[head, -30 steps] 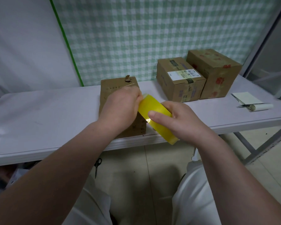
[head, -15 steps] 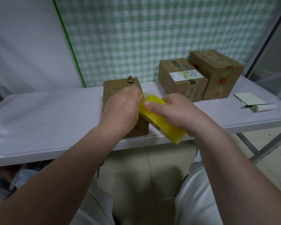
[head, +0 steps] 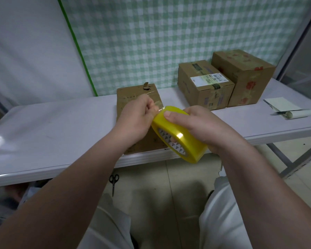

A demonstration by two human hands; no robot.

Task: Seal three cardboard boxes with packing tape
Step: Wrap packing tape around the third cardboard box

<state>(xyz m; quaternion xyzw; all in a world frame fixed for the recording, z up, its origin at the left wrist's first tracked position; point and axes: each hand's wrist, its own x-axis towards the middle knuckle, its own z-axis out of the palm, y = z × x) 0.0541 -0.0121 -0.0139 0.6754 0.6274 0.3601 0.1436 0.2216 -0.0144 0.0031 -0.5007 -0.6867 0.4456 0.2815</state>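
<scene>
Peeling has begun: a moment ago the left hand [head: 133, 121] was only picking at the edge of the tape roll [head: 180, 141], and now its grip pinches a short freed strip [head: 159, 107] lifted just off it. The right hand [head: 197, 126] grips the roll, held above the near edge of the table [head: 61, 126], in front of the nearest box [head: 133, 95]. With the end found, taping that box can likely start; the two other boxes [head: 203, 87] wait further right.

The box [head: 138, 97] stands at the table's [head: 61, 126] near edge.
</scene>
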